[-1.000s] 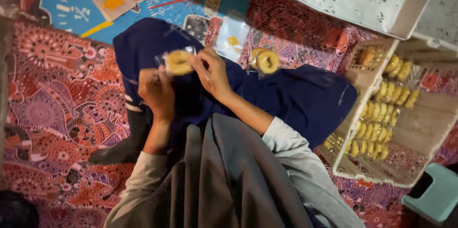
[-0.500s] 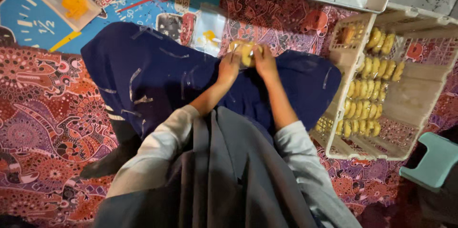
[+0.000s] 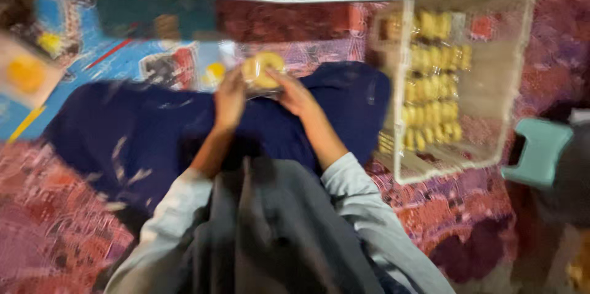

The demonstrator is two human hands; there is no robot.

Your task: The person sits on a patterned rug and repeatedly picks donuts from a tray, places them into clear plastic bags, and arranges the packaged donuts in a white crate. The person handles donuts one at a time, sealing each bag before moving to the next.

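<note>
Since half a second ago, both hands shifted from over by the crate back toward mid-lap: left hand (image 3: pixel 230 97) and right hand (image 3: pixel 294 93) now pinched together on one ring-shaped yellow pastry in a clear wrapper (image 3: pixel 263 71), raised over the dark blue cloth (image 3: pixel 153 134) on the lap, so apparently mid-packing of a single piece. Rigid whitish plastic crate (image 3: pixel 516 85) at right, lined with rows of small glossy yellow pastries (image 3: pixel 433 94). Soft patterned red mat (image 3: pixel 43 208) underneath, smooth teal stool (image 3: pixel 538 152) beyond; heavy blur, finer textures unreadable.
</note>
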